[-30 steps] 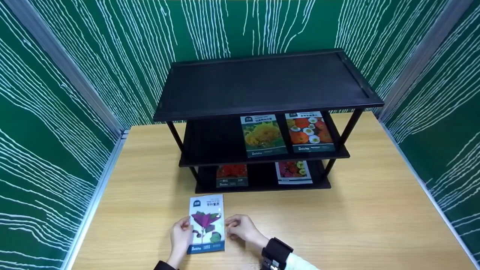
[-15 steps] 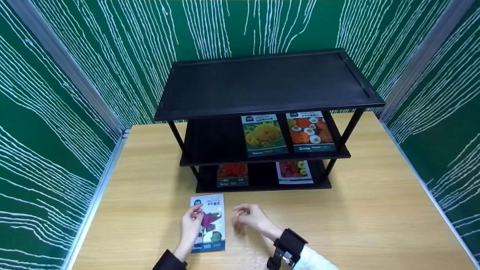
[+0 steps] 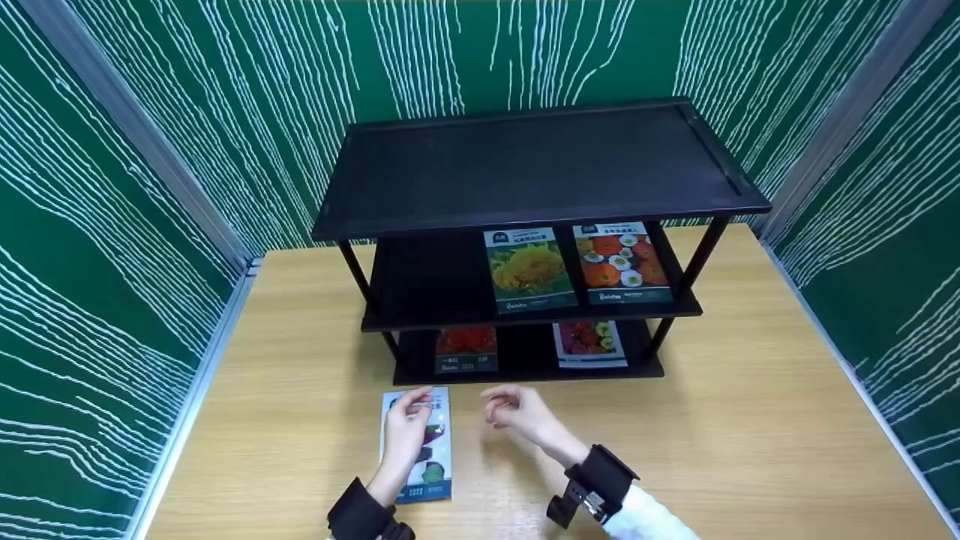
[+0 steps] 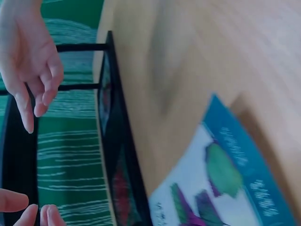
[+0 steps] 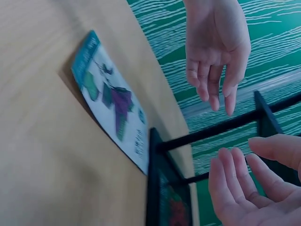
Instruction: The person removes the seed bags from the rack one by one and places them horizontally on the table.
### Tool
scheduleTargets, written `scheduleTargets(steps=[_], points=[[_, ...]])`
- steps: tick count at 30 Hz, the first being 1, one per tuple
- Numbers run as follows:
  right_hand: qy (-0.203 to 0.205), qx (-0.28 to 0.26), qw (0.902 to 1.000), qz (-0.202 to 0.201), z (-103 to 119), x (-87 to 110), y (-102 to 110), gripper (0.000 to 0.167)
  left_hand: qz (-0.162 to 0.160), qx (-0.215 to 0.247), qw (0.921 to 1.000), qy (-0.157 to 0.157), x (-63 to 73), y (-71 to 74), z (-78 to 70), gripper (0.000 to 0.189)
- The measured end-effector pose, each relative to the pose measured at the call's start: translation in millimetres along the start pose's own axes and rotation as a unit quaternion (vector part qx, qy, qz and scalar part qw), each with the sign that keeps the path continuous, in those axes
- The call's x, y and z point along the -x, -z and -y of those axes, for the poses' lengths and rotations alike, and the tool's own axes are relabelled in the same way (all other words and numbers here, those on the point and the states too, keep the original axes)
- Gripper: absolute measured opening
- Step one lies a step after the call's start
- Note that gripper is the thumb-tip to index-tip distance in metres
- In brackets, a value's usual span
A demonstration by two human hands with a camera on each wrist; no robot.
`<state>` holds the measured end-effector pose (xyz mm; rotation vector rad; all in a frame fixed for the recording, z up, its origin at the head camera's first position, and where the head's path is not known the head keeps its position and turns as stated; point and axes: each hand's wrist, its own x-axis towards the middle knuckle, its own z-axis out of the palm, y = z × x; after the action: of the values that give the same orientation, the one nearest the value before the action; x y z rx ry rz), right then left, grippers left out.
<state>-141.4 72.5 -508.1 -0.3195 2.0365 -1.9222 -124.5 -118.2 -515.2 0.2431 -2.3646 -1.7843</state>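
A seed packet [image 3: 435, 469] with a purple-leaved plant and a blue bottom band lies on the table in front of the shelf. Above it hovers my left hand [image 3: 403, 429], fingers loosely bent with nothing in them, covering part of the packet in the head view. The right wrist view shows the whole packet [image 5: 110, 96] on the wood, apart from both hands. To its right, my right hand [image 3: 525, 415] hangs over the table, relaxed and holding nothing. In the right wrist view the right hand's fingers [image 5: 235, 176] are spread slightly, palm visible.
A black three-tier shelf [image 3: 540, 169] stands behind the hands. Its middle tier bears a yellow-flower packet [image 3: 530, 271] and an orange-and-white-flower packet [image 3: 622, 264]. On the bottom tier lie a red-flower packet [image 3: 466, 350] and a mixed-flower packet [image 3: 589, 345]. Green patterned walls enclose the table [image 3: 757, 450].
Both hands have let go of the purple-leaved seed packet's sides and lifted. They have moved forward and to the right, toward the shelf, while the packet stays on the table.
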Motion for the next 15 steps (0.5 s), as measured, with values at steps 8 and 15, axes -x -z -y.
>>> scheduleTargets(steps=[8,15], points=[[0.034,-0.004,0.9993,-0.011,19.4,0.0,21.5,0.034,0.013,0.018,0.9989,-0.041,-4.7,-13.0,-17.6,0.026],[0.032,0.012,0.9991,-0.026,35.9,-1.6,36.4,0.034,0.030,0.048,0.9971,-0.050,-11.0,-16.7,-32.5,0.024]])
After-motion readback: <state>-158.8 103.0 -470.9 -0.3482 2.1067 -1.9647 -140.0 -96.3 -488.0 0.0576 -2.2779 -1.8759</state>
